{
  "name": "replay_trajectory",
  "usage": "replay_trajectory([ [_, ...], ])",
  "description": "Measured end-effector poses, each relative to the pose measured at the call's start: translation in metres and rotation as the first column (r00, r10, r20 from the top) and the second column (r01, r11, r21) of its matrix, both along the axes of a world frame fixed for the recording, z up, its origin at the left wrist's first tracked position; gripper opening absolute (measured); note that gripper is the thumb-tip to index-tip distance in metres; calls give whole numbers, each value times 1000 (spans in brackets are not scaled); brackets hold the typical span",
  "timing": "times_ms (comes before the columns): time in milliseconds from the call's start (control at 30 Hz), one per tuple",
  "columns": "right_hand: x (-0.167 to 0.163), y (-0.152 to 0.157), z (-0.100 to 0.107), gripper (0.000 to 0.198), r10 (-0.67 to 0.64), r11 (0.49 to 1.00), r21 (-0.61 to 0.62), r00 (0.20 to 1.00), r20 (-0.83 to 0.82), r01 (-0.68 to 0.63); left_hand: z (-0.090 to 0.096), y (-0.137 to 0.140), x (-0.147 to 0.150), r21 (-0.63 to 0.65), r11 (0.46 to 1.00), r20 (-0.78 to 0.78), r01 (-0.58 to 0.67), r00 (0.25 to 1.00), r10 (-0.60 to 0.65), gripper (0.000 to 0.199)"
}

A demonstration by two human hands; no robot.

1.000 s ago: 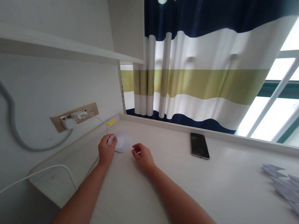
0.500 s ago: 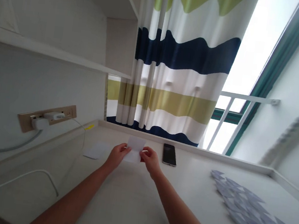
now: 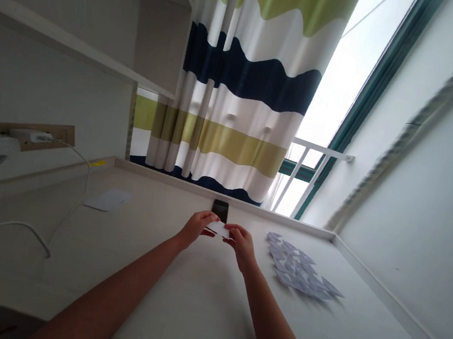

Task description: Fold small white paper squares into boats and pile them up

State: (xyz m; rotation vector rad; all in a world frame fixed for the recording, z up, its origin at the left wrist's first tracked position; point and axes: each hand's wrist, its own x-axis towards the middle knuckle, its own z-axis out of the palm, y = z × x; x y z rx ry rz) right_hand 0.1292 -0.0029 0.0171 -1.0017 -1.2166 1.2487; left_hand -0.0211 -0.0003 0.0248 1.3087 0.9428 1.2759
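Between my two hands is a small white sheet of paper (image 3: 219,228), held above the table at its left and right ends. My left hand (image 3: 199,227) pinches the left end, thumb on top and fingers beneath. On the other end, my right hand (image 3: 241,242) is closed with thumb and fingertips. The paper looks like a narrow strip from here, either folded or tilted; I cannot tell which. Just behind it lies a dark phone (image 3: 220,209), partly covered by my fingers.
Several folded paper pieces (image 3: 299,268) lie in a pile to the right on the white table (image 3: 191,309). A stack of white paper (image 3: 109,199) lies left. White cables (image 3: 14,224) run from a wall socket (image 3: 60,133). A striped curtain (image 3: 246,83) hangs behind.
My view has turned to the right. The paper, an upright sheet with a crease before, now shows as a narrower strip and sits in front of the phone. Both hands keep hold of it.
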Motion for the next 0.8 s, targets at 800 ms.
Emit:
replay_trajectory([
  [800,10,-7,-22,20,-5,1000,7,999,43,4,-26,-1,9,52,998,-140,-20,990,27,26],
])
